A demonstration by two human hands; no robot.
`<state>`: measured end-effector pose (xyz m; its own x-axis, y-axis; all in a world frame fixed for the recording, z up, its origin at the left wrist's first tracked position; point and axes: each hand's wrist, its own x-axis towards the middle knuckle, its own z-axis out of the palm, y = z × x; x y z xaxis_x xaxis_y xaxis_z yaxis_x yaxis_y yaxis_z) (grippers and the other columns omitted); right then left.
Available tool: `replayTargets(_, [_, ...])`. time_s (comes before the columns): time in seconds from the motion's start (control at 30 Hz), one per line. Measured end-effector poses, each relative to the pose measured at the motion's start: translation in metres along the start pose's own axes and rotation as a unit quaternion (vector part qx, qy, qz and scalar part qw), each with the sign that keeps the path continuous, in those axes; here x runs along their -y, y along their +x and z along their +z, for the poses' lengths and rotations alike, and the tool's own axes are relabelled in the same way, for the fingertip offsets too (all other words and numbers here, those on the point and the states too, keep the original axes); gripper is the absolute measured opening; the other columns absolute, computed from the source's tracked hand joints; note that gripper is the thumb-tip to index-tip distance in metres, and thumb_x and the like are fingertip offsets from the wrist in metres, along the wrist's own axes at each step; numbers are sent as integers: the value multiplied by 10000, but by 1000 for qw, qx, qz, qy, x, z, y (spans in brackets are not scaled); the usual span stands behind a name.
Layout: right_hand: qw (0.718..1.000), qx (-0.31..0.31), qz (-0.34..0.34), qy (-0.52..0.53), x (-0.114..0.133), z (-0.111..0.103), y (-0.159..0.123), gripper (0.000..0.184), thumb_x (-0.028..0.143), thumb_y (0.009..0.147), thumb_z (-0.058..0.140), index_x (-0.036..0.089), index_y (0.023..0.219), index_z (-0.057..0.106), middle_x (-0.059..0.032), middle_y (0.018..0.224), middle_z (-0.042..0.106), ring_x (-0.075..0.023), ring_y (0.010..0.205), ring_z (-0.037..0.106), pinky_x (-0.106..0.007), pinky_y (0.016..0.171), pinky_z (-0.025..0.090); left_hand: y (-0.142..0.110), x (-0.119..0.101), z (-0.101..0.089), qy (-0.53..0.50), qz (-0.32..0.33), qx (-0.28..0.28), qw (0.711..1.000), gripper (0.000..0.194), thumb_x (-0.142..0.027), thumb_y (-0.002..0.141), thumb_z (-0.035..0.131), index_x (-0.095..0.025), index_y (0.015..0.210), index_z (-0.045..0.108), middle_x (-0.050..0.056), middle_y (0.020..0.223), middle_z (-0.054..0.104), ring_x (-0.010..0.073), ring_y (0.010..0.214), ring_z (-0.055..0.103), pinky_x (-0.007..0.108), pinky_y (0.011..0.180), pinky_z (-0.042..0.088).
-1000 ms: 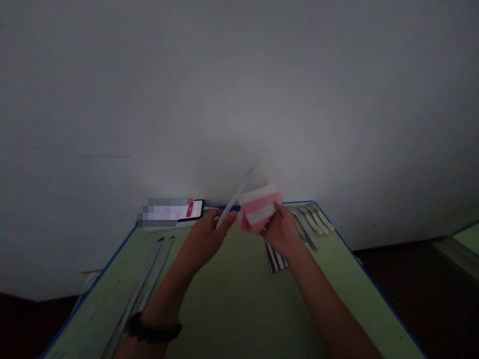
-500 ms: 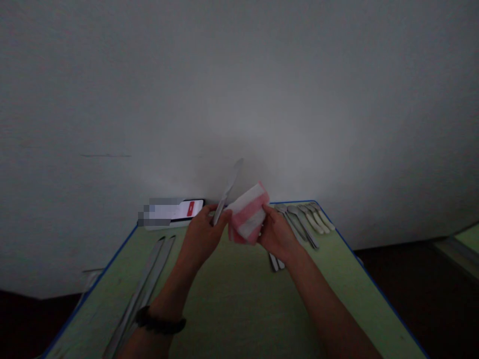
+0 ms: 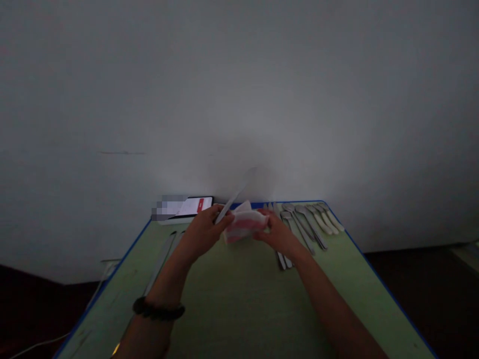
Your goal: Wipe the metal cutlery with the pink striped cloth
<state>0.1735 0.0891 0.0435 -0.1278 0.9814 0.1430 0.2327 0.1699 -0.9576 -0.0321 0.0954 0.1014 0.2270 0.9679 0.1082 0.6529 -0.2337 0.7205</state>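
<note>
My left hand [image 3: 202,233] is closed round the handle of a table knife [image 3: 239,194], whose blade points up and to the right in front of the wall. My right hand [image 3: 279,233] grips a folded pink and white cloth [image 3: 243,223] and holds it against the lower part of the knife, right next to my left hand. Both hands hover over the far middle of a green table [image 3: 239,299] with a blue edge. A dark beaded bracelet [image 3: 157,309] sits on my left wrist.
Several spoons and other cutlery [image 3: 310,224] lie in a row at the table's far right. Long flat metal pieces [image 3: 160,259] lie at the left. A phone with a lit screen [image 3: 187,207] leans at the back edge against the pale wall. A white cable [image 3: 37,344] runs at lower left.
The cloth has dropped from an upright hold to lie flatter against the knife's lower part. The knife tilted more to the right. The camera view shifted slightly.
</note>
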Motion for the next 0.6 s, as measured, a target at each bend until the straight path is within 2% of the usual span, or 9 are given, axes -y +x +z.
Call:
replayTargets(0.1, [996,17,-54,-71,3,-10,-1,344,245,630,706,225,957,602,-71,1293,496,-216,1204,460,-382,963,394,-1,0,0,8,31,40,999,329,-422,823,490,-173,985,632,5,678,633,138,542,530,241,521,378])
replayTargets(0.2, [992,80,-60,-83,6,-16,-2,218,216,673,676,204,875,596,-38,1084,622,-184,1050,565,-368,951,398,-3,0,0,1,41,79,996,308,-414,826,487,-181,969,628,-20,617,577,120,499,480,220,481,344])
replayTargets(0.33, [990,128,-28,-42,7,-20,-3,281,211,709,658,195,971,557,-21,915,644,-155,849,615,-308,793,462,-7,1,-1,-19,31,105,994,271,-416,818,501,-204,928,629,-36,580,525,113,484,459,208,452,316])
replayTargets(0.4, [986,141,-31,-80,9,-21,-4,272,196,726,640,195,988,568,-14,870,640,-145,783,605,-285,734,461,-8,1,-3,-29,18,114,993,269,-427,806,514,-209,910,631,-38,566,512,113,475,451,207,440,304])
replayTargets(0.5, [963,183,-71,-184,14,-23,-5,172,107,730,590,184,876,638,-23,850,625,-143,782,586,-272,741,444,-10,2,-4,-54,3,131,990,296,-474,801,511,-206,854,624,-47,544,477,102,449,413,203,414,268])
replayTargets(0.6, [927,267,-112,-240,20,-27,-9,207,61,703,590,198,824,686,-39,966,616,-164,928,575,-288,860,414,-9,5,-5,-62,-6,115,991,323,-500,823,475,-200,817,595,-58,530,439,95,444,390,198,411,259])
